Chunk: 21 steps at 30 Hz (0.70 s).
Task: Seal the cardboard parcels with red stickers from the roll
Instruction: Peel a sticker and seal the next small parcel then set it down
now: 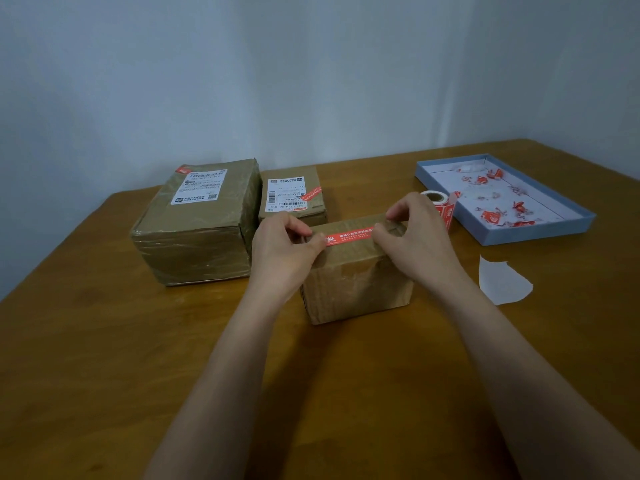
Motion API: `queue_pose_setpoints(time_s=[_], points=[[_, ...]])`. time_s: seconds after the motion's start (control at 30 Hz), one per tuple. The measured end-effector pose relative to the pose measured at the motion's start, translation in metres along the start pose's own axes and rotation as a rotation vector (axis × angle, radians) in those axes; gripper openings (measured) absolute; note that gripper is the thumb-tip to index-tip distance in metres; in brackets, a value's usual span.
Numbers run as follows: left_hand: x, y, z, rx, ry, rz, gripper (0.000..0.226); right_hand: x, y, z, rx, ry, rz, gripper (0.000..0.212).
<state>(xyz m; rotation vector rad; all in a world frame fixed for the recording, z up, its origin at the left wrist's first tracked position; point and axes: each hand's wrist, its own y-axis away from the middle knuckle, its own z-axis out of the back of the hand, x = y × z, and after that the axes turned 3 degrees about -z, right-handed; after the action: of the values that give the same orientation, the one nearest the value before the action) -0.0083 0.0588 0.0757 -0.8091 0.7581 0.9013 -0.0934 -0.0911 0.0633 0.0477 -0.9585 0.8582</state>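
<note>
A small brown cardboard parcel (pixel 358 285) stands in the middle of the wooden table. A long red sticker (pixel 348 236) lies across its top. My left hand (pixel 285 249) pinches the sticker's left end and my right hand (pixel 414 233) pinches its right end, both over the parcel's top. The sticker roll (pixel 437 199) stands just behind my right hand, partly hidden. A large taped parcel (pixel 197 225) sits at the left with a red sticker at its far corner. A smaller parcel (pixel 292 199) behind my left hand carries a red sticker too.
A shallow blue tray (pixel 540 233) at the right holds several crumpled red sticker scraps. A white scrap of backing paper (pixel 502 282) lies on the table (pixel 104 358) right of the parcel. A pale wall rises close behind the table's far edge.
</note>
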Motion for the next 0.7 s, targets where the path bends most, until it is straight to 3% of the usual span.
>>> queue_pose_setpoints(time_s=[0.1,0.3,0.43,0.7], points=[[0.004,0.004,0.000,-0.009,-0.017,-0.066,0.007,-0.005,0.004,-0.001,-0.040,-0.041,0.091,0.007],[0.018,0.014,-0.004,-0.058,-0.245,-0.524,0.023,-0.012,0.026,-0.004,-0.116,0.153,0.389,0.034],[0.026,0.020,-0.008,0.022,-0.252,-0.557,0.030,-0.008,0.035,-0.009,-0.052,0.188,0.470,0.040],[0.030,0.021,-0.009,-0.003,-0.231,-0.584,0.040,-0.012,0.034,-0.010,-0.049,0.142,0.493,0.037]])
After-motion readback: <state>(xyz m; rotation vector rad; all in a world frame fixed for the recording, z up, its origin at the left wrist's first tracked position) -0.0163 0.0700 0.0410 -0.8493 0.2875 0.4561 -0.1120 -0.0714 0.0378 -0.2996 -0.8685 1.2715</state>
